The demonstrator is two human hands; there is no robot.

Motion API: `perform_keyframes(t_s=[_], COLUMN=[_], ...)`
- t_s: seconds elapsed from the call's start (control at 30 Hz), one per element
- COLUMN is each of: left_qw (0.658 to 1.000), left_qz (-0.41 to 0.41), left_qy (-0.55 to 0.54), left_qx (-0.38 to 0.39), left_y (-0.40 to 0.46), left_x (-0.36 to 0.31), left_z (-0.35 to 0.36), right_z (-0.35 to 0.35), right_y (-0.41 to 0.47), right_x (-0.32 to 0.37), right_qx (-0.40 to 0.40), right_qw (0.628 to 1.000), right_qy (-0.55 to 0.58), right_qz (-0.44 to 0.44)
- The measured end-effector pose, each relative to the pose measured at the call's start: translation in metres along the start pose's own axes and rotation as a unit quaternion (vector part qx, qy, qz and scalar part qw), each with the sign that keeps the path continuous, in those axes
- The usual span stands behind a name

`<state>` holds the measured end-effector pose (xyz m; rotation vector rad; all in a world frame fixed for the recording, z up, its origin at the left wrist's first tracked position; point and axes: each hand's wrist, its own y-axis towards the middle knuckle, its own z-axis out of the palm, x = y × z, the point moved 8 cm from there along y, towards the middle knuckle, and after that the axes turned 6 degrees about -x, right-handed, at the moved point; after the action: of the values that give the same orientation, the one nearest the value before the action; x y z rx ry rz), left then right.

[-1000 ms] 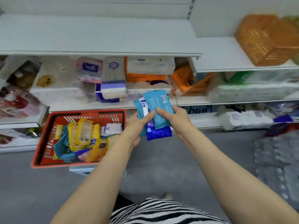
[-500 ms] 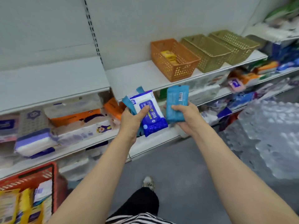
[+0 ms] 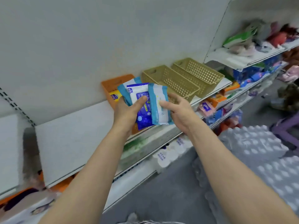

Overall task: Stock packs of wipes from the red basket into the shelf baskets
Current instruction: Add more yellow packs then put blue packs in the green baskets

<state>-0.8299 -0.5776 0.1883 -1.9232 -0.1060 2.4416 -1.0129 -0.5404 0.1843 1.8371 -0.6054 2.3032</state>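
White metal store shelf (image 3: 77,135): orange plastic basket (image 3: 111,88), two olive perforated baskets (image 3: 169,80). Left hand (image 3: 127,112) grips blue-and-white wipe packs (image 3: 139,101); right hand (image 3: 179,109) pinches teal-edged pack (image 3: 159,104), apparently over the orange basket.

2 bare forearms in view, no sleeves reaching wrists. Left hand (image 3: 127,110) and right hand (image 3: 179,109) bare: no gloves, rings, watch or bracelets visible. Striped garment edge (dark and light bands, blurred) (image 3: 145,222) at bottom of frame.
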Motion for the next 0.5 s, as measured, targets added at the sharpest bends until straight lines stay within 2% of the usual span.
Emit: perform_keyframes(t_s=[0.1, 0.23, 0.37, 0.5], left_qw=[0.999, 1.000, 1.000, 0.996], left_qz=[0.006, -0.004, -0.007, 0.012], left_qy=[0.033, 0.008, 0.012, -0.011], left_qx=[-0.004, 0.003, -0.021, -0.091], left_y=[0.041, 0.081, 0.117, 0.152], left_x=[0.004, 0.011, 0.011, 0.009], left_z=[0.025, 0.061, 0.085, 0.105], right_z=[-0.006, -0.015, -0.005, 0.002], right_y=[0.039, 0.093, 0.150, 0.216], right_x=[0.024, 0.055, 0.077, 0.085], right_qx=[-0.017, -0.019, 0.039, 0.130], right_qw=[0.999, 0.995, 0.990, 0.987], right_qy=[-0.024, -0.040, -0.065, -0.053], right_qz=[-0.030, -0.086, -0.115, -0.073])
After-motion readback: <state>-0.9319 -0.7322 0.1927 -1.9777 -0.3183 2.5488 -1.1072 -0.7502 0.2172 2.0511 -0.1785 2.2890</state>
